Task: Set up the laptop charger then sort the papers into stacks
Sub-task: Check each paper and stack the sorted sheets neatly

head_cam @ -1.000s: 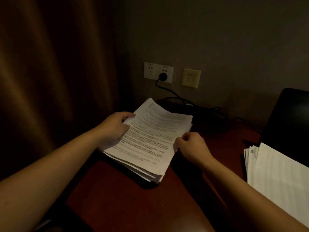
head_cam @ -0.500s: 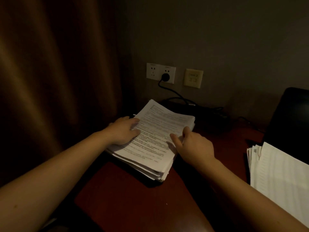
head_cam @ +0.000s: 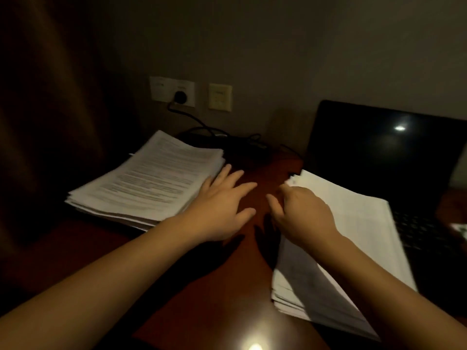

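Dark curtain (head_cam: 50, 97), beige wall plate (head_cam: 220, 97), red-brown desk (head_cam: 214, 299)

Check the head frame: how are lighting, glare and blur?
Head view: dim overall, the curtain side nearly black. Head view: bright glare on the desk at the bottom edge, a small reflection on the laptop screen. Head view: print on the left paper stack is smeared and unreadable; left hand and right hand throw dark shadows on the desk.

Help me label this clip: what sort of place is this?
Likely a hotel room or bedroom work corner, though I can't be sure: a wooden desk set against a wall with sockets, a heavy curtain beside it, and an open laptop on the desk.
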